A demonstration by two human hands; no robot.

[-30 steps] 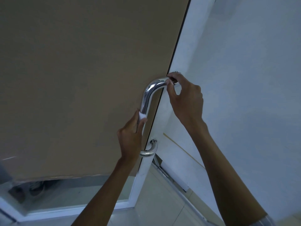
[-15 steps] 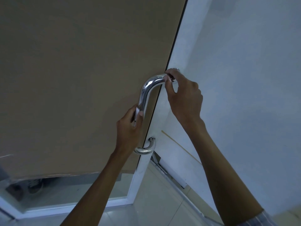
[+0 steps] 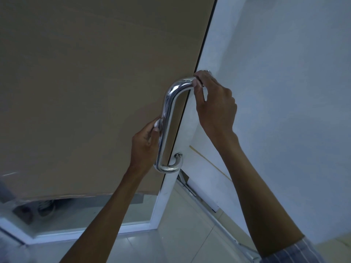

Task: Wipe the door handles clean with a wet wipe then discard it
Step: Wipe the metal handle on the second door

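Note:
A chrome C-shaped door handle [image 3: 170, 103] is mounted on the edge of a door whose glass is covered in brown paper. My left hand [image 3: 145, 144] presses a white wet wipe [image 3: 158, 123] against the left side of the handle's upright bar, about halfway up. Only a small bit of the wipe shows between my fingers. My right hand [image 3: 215, 103] pinches the top end of the handle where it meets the door edge.
The white door frame [image 3: 209, 46] and a pale wall [image 3: 284, 92] stand to the right. Below the brown paper a strip of bare glass shows shoes [image 3: 44, 206] behind it. Light floor tiles [image 3: 182, 234] lie underneath.
My left hand with the wipe has slid up the handle's upright bar, leaving the lower bend uncovered. My right hand has stayed on the top end.

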